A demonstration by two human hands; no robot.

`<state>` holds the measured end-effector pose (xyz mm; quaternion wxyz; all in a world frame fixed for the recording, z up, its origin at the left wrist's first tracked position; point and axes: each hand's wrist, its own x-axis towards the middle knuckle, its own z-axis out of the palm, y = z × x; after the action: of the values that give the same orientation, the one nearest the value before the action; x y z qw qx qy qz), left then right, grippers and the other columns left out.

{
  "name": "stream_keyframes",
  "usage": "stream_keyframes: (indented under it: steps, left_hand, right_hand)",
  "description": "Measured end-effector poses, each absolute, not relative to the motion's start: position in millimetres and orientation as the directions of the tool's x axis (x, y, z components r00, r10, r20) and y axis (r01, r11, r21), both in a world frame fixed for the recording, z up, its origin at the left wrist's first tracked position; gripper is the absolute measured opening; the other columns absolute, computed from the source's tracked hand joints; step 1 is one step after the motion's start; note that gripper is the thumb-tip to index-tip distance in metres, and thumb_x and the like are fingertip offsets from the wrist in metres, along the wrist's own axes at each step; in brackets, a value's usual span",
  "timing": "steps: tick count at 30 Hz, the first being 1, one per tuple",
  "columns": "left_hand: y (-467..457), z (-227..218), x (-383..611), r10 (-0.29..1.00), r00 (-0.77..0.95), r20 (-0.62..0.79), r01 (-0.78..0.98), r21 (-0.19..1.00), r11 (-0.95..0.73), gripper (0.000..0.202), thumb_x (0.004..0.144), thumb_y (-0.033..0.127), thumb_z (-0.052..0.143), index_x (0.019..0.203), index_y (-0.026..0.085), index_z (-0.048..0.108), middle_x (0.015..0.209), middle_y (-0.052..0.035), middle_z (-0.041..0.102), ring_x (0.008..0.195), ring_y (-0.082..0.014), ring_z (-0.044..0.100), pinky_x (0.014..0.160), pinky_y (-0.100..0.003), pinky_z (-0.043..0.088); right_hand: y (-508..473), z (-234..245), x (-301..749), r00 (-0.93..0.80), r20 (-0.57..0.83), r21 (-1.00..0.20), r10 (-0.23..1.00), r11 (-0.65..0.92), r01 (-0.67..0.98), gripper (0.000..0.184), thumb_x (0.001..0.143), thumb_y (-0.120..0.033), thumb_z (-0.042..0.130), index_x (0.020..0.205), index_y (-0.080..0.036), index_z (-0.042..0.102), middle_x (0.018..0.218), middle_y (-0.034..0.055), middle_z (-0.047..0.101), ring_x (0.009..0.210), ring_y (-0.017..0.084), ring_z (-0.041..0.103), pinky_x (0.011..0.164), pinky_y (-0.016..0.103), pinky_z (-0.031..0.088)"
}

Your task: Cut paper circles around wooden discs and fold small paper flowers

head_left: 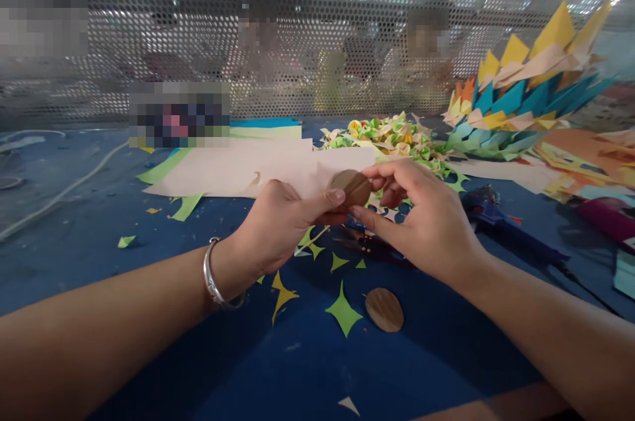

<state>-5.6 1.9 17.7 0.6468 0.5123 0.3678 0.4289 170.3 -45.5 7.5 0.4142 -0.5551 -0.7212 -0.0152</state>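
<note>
A disc [351,188] (brown, round, a line across its face) is held above the table [124,275], pinched from both sides. The left hand [278,226] is clamped on the disc's left edge, thumb on top and fingers curled below. The right hand [421,216] is clamped on the disc's right edge by thumb and forefinger, with the other fingers bent under it. A bracelet [214,275] is worn on the left wrist, well below-left of the disc.

A second disc [384,309] (same colour) is laid flat on the table, below the disc and slightly right, apart from both hands. A green scrap [343,312] (star-shaped) is seen straight below the disc; more scraps are scattered below-left of it.

A glue gun [489,209] is laid right of the disc, past the right hand. A dark red item just below the disc is half covered by the right hand and cannot be identified. A beige sheet [233,169] is spread left of and behind the disc. A paper pile [391,136] (small folded bits) is heaped behind the disc, slightly right. A spiky paper piece [520,103] is set far right of the disc. A mesh screen [297,44] is stood behind it all.
</note>
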Motion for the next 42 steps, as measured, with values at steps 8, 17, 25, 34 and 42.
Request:
stream_keyframes:
  steps: [8,17,25,34,42]
  left_hand:
    - [12.2,14.2,-5.8,0.972,0.233,0.015,-0.156,0.988,0.022,0.016,0.070,0.014,0.077,0.056,0.010,0.071,0.058,-0.0066,0.071,0.058,-0.0169,0.070,0.066,-0.030,0.062]
    - [28.9,5.7,-8.5,0.989,0.151,0.006,-0.141,0.990,0.016,0.014,0.065,0.014,0.079,0.059,0.006,0.070,0.061,-0.0082,0.069,0.059,-0.0169,0.068,0.064,-0.031,0.061]
    - [27.4,6.9,-9.1,0.980,0.200,0.006,-0.225,0.974,0.040,0.009,0.066,0.015,0.078,0.069,0.008,0.074,0.078,-0.0117,0.075,0.069,-0.0166,0.070,0.065,-0.027,0.058]
    - [27.0,6.6,-9.5,0.966,0.258,-0.022,-0.255,0.963,0.090,0.008,0.068,0.016,0.079,0.070,0.010,0.074,0.075,-0.0085,0.074,0.068,-0.0149,0.068,0.067,-0.028,0.058]
    - [27.8,4.5,-11.0,0.962,0.272,-0.037,-0.298,0.947,0.121,0.013,0.067,0.018,0.083,0.073,0.008,0.076,0.077,-0.0075,0.074,0.070,-0.0151,0.069,0.070,-0.028,0.058]
  right_hand:
    - [-41.1,10.7,178.7,0.054,0.512,-0.631,0.857,0.333,0.701,0.013,0.087,-0.032,0.065,0.087,-0.020,0.063,0.076,0.0024,0.064,0.064,0.015,0.059,0.060,0.030,0.049]
    - [-35.6,18.2,206.1,-0.128,0.147,-0.460,0.981,0.183,0.869,0.022,0.086,-0.041,0.064,0.077,-0.021,0.067,0.059,-0.0006,0.062,0.051,0.013,0.055,0.049,0.028,0.040]
    - [-46.1,21.4,201.0,-0.359,-0.076,-0.407,0.930,0.300,0.863,0.020,0.079,-0.040,0.074,0.083,-0.022,0.067,0.066,-0.0014,0.064,0.056,0.013,0.058,0.049,0.026,0.038]
    - [-53.5,19.8,191.7,-0.385,0.055,-0.223,0.921,0.387,0.895,0.001,0.075,-0.021,0.063,0.074,-0.021,0.063,0.066,-0.0006,0.063,0.055,0.014,0.053,0.051,0.027,0.034]
    - [-48.6,22.2,194.0,-0.272,0.071,-0.466,0.960,0.273,0.842,0.012,0.083,-0.026,0.057,0.072,-0.022,0.058,0.053,-0.0043,0.054,0.045,0.011,0.046,0.045,0.025,0.032]
